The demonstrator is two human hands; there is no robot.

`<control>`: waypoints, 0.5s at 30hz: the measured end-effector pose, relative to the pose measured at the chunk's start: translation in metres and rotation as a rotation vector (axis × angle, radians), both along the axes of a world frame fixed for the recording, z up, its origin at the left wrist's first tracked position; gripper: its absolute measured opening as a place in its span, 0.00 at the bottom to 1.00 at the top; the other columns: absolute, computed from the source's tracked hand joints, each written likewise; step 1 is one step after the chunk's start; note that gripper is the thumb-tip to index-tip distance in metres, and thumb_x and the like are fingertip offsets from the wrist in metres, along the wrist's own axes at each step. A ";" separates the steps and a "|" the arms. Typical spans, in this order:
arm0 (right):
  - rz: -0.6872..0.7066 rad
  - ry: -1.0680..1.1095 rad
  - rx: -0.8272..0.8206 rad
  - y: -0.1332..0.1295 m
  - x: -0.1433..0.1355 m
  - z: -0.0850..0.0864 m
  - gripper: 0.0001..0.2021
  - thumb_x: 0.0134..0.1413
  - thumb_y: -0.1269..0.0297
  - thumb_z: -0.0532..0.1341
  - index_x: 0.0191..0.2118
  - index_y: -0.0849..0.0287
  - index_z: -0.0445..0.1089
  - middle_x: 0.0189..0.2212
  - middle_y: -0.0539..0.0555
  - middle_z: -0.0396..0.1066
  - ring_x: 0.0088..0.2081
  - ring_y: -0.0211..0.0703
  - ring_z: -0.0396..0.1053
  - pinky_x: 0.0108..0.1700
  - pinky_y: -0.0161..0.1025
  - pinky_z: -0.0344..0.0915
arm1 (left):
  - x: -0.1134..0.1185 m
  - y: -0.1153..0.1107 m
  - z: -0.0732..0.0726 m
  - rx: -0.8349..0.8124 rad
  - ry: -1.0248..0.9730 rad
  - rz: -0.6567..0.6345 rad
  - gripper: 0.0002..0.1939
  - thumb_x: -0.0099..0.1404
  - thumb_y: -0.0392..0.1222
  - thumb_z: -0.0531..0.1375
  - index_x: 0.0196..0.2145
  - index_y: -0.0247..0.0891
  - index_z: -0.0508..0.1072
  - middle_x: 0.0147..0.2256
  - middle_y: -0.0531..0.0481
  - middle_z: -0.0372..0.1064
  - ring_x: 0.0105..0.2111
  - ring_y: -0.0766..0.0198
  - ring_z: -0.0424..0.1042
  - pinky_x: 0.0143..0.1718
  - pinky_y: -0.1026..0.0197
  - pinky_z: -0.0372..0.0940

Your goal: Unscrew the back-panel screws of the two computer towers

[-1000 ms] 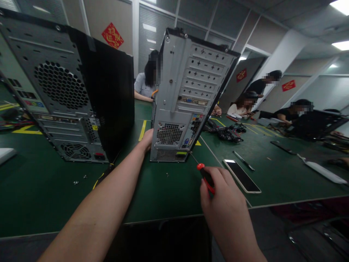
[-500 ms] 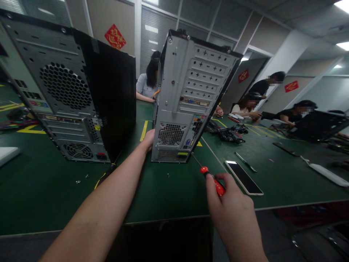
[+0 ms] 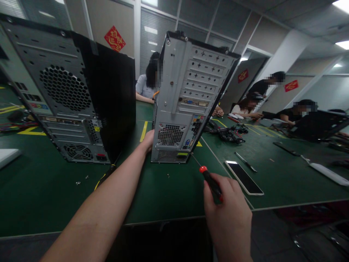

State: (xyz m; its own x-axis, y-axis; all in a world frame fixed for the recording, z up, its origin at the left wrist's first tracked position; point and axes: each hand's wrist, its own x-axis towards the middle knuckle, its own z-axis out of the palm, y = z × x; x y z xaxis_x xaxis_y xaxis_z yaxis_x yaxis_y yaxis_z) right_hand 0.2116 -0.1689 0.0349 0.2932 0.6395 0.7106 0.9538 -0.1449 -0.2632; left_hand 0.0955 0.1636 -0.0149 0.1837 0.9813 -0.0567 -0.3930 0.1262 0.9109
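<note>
Basically, little has changed in the last half second. My left hand (image 3: 148, 141) is where it was, on the left side of the grey case (image 3: 188, 109); its fingers are hidden behind it, so can't tell whether apart or together. Case stands upright near mid-counter (image 3: 163, 203), back panel toward me. My right hand (image 3: 229, 203) has rolled its grip: the screwdriver (image 3: 211, 182) showed more red half a second ago, now mostly black, thumb along its left. Right fingers clamped on the handle. Shaft points at the case's lower right corner as before; tip contact too small to confirm.

Counts, left to right: one white object (image 3: 9, 156) at the edge, one second case (image 3: 84, 98) with black side panel, two loose screws (image 3: 78, 183) in front of it, one black-and-yellow item (image 3: 103, 177) partly behind my left forearm (image 3: 109, 193), one small metal bit (image 3: 168, 175) before the grey case, one cable bundle (image 3: 229, 133), one phone (image 3: 244, 178), one pen (image 3: 245, 161) just beyond it, one white bar (image 3: 328, 174).

Surface: green, yellow tape marks (image 3: 143, 131). Room: three red diamond signs (image 3: 114, 38), one person (image 3: 141, 83) partly behind the grey case, at least three more to the right, ceiling lights (image 3: 343, 45) top right.
</note>
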 end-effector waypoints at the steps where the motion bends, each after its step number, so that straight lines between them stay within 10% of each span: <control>1: 0.012 -0.019 0.019 0.000 0.000 -0.002 0.14 0.72 0.60 0.55 0.51 0.57 0.76 0.44 0.62 0.75 0.41 0.51 0.76 0.41 0.45 0.72 | 0.000 0.000 0.000 0.000 0.001 0.000 0.18 0.51 0.45 0.75 0.38 0.34 0.82 0.26 0.44 0.78 0.35 0.50 0.80 0.42 0.52 0.75; 8: -0.050 0.159 -0.137 -0.005 -0.001 -0.007 0.27 0.74 0.44 0.52 0.59 0.64 0.71 0.41 0.67 0.77 0.38 0.58 0.79 0.34 0.48 0.72 | 0.000 -0.004 0.001 0.008 -0.002 0.002 0.16 0.52 0.44 0.74 0.36 0.34 0.82 0.25 0.45 0.77 0.36 0.50 0.79 0.41 0.52 0.74; 15: -0.092 0.058 -0.097 -0.006 -0.004 -0.006 0.15 0.72 0.54 0.54 0.48 0.59 0.70 0.37 0.63 0.76 0.32 0.53 0.76 0.29 0.44 0.67 | 0.000 -0.004 0.001 0.024 0.002 0.005 0.13 0.57 0.44 0.72 0.35 0.32 0.81 0.23 0.47 0.75 0.35 0.54 0.77 0.40 0.54 0.73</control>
State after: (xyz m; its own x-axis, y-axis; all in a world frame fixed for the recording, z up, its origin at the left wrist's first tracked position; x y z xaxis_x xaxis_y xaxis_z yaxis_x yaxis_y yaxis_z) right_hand 0.2078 -0.1745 0.0287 0.3931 0.6725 0.6271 0.9187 -0.2587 -0.2985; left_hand 0.0959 0.1591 -0.0141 0.1787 0.9833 -0.0338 -0.3922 0.1027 0.9141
